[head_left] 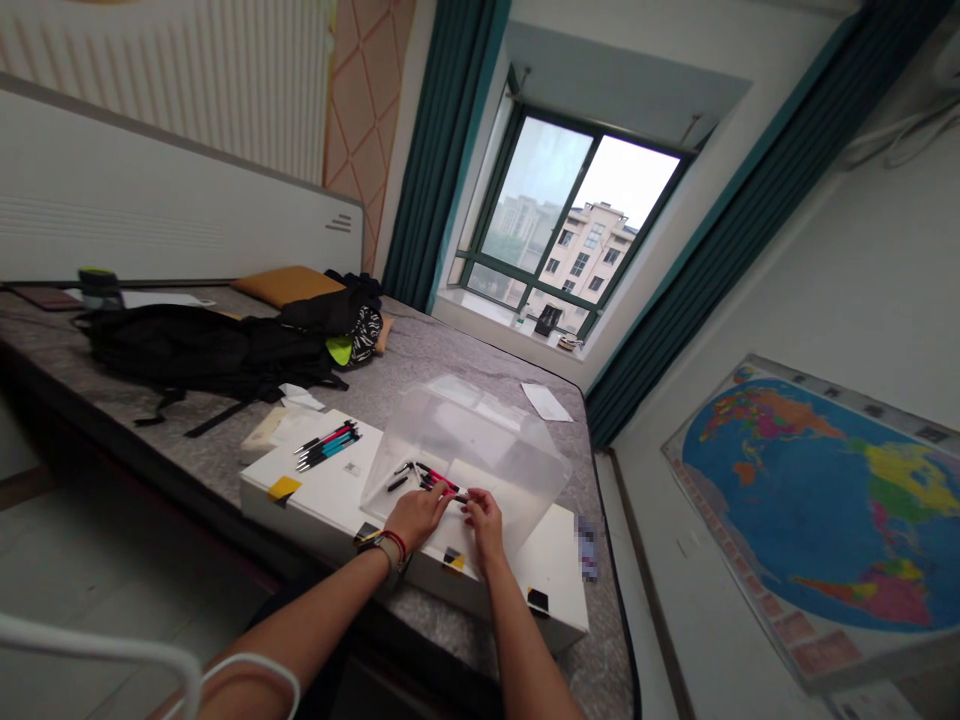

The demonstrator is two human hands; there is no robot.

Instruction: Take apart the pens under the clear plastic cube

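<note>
A translucent plastic box with its lid raised rests on a long white box. Inside it lie several pens and caps, among them a red pen. My left hand and my right hand meet over the plastic box's front part, both closed on a dark pen between their fingertips. To the left, a row of several pens, black, red and blue, lies side by side on the white box's top.
A black backpack lies on the grey bed cover at the left, near a tissue pack. A white paper lies behind the plastic box. A white cable crosses the lower left.
</note>
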